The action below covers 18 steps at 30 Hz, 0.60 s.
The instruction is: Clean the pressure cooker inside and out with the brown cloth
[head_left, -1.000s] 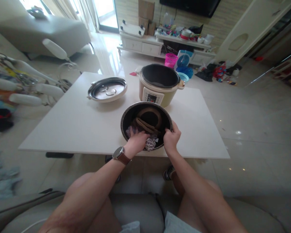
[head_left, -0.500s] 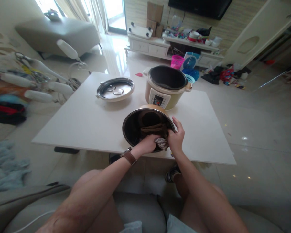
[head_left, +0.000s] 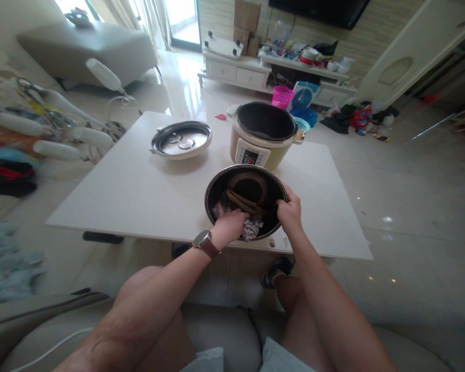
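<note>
A dark inner pot (head_left: 217, 188) sits near the front edge of the white table (head_left: 139, 191), tilted toward me. My left hand (head_left: 229, 226), with a watch on its wrist, is inside the pot and closed on a patterned cloth (head_left: 251, 229) pressed against the pot's wall. My right hand (head_left: 290, 213) grips the pot's right rim. Brown streaks show on the pot's bottom.
Behind the pot stands the cooker body (head_left: 262, 135), open. Its lid (head_left: 181, 139) lies upside down to the left. A clothes rack (head_left: 42, 129) stands at the table's left. A TV cabinet (head_left: 256, 72) with clutter and a pink basket (head_left: 282, 96) lie beyond. My knees are under the table edge.
The pot has tipped back from a steeper tilt to a flatter one. My left hand with the cloth has shifted a little inside the pot; my right hand stays on the rim.
</note>
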### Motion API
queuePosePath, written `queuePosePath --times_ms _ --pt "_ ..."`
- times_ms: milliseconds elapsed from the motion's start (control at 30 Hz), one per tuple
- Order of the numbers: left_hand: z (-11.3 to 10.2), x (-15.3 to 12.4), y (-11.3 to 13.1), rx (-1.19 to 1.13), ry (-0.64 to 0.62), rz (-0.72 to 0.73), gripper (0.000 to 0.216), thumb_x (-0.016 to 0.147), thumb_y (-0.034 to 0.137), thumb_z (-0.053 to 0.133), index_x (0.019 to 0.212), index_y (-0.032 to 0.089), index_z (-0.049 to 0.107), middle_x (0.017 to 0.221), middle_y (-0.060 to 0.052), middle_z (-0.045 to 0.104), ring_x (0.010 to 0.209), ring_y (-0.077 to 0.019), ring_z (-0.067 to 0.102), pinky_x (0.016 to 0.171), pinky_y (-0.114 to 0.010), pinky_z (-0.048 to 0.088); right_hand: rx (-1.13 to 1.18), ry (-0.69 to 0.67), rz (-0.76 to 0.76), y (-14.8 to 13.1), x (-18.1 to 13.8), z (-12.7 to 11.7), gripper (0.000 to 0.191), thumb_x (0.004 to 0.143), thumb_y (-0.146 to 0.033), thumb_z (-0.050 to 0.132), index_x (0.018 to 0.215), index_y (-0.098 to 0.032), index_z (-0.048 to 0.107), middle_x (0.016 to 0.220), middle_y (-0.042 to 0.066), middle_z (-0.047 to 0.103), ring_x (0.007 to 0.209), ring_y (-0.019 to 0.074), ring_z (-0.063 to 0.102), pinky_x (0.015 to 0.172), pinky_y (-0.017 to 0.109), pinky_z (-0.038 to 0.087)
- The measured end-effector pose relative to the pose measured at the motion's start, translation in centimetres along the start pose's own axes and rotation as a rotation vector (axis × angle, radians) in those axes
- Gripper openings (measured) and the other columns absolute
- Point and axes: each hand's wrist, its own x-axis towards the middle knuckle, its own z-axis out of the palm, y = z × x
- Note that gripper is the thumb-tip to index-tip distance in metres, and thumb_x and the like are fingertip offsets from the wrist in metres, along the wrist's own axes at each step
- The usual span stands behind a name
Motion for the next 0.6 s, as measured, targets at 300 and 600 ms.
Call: queuePosePath --times_ms 300,600 --pt "2.2 3.3 1.3 -0.845 0.092 0.116 0.051 0.083 0.002 0.047 0.122 0.016 0.077 0.135 -0.013 0.076 0.130 -0.0280 0.066 0.122 -0.047 0.043 0.016 0.097 -0.028 -0.1 -1.5 1.3 0.067 0.069 -0.009 0.048 0.127 -0.025 0.079 0.138 -0.001 0.075 0.137 0.0223 0.065 0.128 0.045 0.042" --pt "0.5 4.1 0.7 -1.075 0.835 -0.077 0.037 0.087 0.012 0.055 0.119 0.018 0.074 0.121 -0.006 0.079 0.117 -0.0233 0.071 0.112 -0.037 0.050 0.029 0.212 0.100 2.1 -1.0 1.5 0.056 0.072 -0.015 0.054 0.121 -0.021 0.080 0.125 0.005 0.080 0.121 0.0277 0.071 0.118 0.048 0.050"
